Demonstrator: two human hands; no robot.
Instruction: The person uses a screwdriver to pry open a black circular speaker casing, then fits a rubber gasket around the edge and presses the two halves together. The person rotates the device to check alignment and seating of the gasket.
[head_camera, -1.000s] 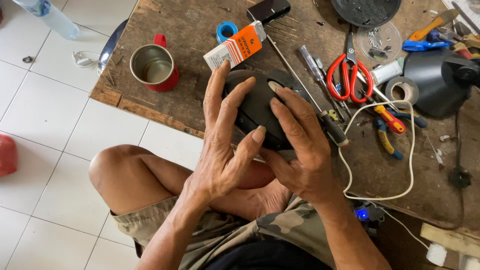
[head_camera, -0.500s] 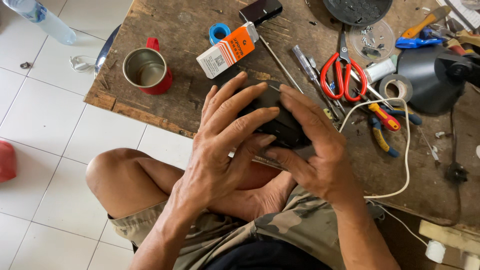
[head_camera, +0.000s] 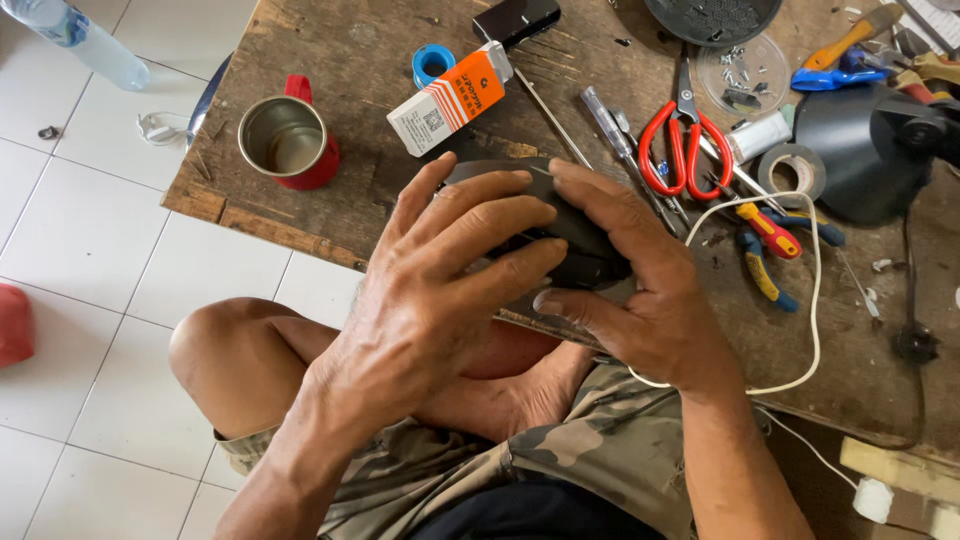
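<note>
Both my hands grip one dark rounded plastic part (head_camera: 580, 250) over the near edge of a low wooden table (head_camera: 370, 60). My left hand (head_camera: 440, 290) wraps over its top and left side, fingers spread across it. My right hand (head_camera: 650, 290) clasps it from the right, thumb under the near edge. Most of the part is hidden beneath my fingers. My bent bare knee (head_camera: 230, 350) lies below the hands.
On the table: a red metal mug (head_camera: 290, 140), an orange-and-white box (head_camera: 450, 98), blue tape roll (head_camera: 432, 62), red-handled scissors (head_camera: 685, 140), screwdrivers (head_camera: 615, 135), pliers (head_camera: 765, 240), a grey tape roll (head_camera: 797, 172), a white cord (head_camera: 810, 300), a black domed housing (head_camera: 865, 140). White tile floor left, with a plastic bottle (head_camera: 85, 35).
My hands have closed more tightly around the dark part, fingers of the left hand now lying across its top. The view has shifted slightly closer to the table.
</note>
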